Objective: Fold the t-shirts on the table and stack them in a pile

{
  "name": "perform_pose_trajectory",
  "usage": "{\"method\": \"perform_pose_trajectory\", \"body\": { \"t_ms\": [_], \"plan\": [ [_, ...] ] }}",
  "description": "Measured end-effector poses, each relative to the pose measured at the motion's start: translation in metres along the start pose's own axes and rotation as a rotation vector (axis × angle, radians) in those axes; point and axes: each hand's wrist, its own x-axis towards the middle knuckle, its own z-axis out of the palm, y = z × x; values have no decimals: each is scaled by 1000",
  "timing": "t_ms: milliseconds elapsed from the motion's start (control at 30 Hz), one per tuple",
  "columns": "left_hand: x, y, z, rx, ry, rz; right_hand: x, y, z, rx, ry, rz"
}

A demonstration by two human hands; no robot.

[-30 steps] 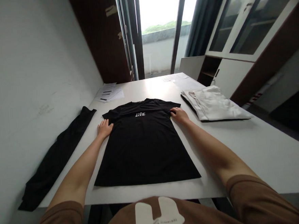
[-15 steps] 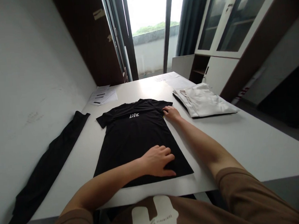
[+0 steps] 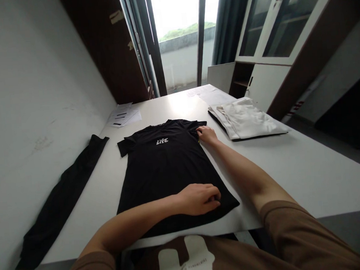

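Note:
A black T-shirt with a small white print on its chest lies spread on the white table, collar away from me. My left hand reaches across its lower part, fingers curled and closed on the cloth near the right side seam. Up at the right armpit, just below the sleeve, my right hand pinches the shirt's edge. The fingertips of both hands are partly hidden. The hem bows slightly at the lower right.
Along the left wall lies a long folded black garment. Folded white cloth rests on a dark piece at the right. Papers lie at the back left, with more sheets at the far end. A cabinet stands beyond.
My left hand has moved right and slightly nearer me, its fingers closing on the cloth. The shirt's lower right corner has shifted right and its hem now curves. My right hand has barely moved.

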Motion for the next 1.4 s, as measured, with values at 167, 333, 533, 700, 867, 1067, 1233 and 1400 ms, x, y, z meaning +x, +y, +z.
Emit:
{"method": "perform_pose_trajectory", "body": {
  "t_ms": [167, 333, 533, 700, 867, 1067, 1233, 1400],
  "plan": [
    [2, -53, -23, 122, 236, -94, -2, -3, -3, -18, 66, 77],
    [9, -156, -67, 268, 462, -379, -4, -16, -5, 17, 96, 46],
    [13, -250, -106, 389, 384, -722, -1, -20, -1, 25, 77, -9],
    [11, -279, -95, 360, 238, -774, 4, -17, 5, 53, 82, 0],
    [21, -297, -100, 316, 125, -842, 7, -17, 13, 63, 93, 14],
    [33, -315, -111, 268, 118, -892, 5, -17, 14, 83, 113, 21],
    [33, -317, -107, 285, 136, -908, 6, -18, 14, 96, 89, 52],
    [37, -322, -111, 291, 133, -919, 7, -19, 15, 102, 61, 60]
  ]
}}
